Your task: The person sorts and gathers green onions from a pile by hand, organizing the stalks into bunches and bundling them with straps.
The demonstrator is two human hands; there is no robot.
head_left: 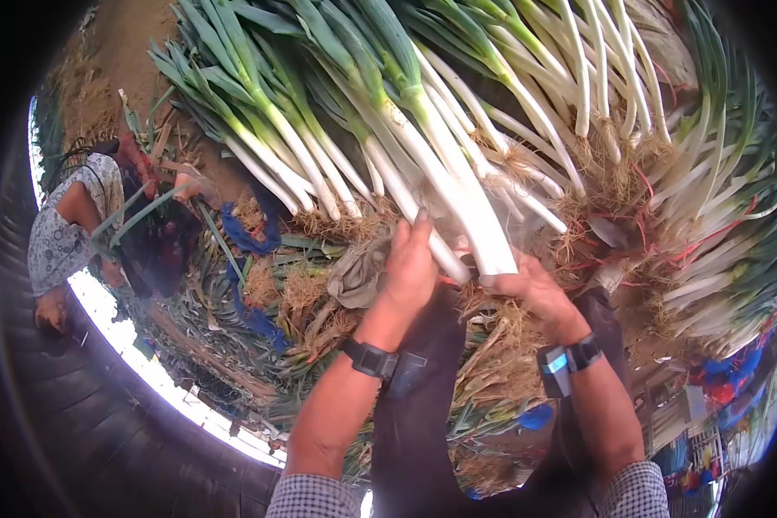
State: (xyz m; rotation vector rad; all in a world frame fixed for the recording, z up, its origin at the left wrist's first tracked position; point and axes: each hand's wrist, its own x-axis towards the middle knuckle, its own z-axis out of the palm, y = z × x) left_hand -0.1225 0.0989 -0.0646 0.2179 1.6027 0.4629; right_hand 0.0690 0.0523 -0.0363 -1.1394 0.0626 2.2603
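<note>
My left hand (412, 268) is closed at the lower part of a white green onion stalk (445, 257), its thumb and fingers against the side. My right hand (535, 292) grips the root end of a thicker green onion (468, 203), just to the right. Both stalks slant away from me, with their green leaves at the top of the view. Beside them lies a row of green onions (272, 160) with roots still on, pointing towards me. Under my right hand, pale brown root trimmings (501, 345) are heaped between my legs.
Bundles of green onions tied with red string (708, 242) lie at the right. More loose stalks (552, 86) are piled at the back. Discarded leaves and roots (293, 293) cover the ground to the left, with a blue cloth strip (255, 233). Another person (73, 216) sits at far left.
</note>
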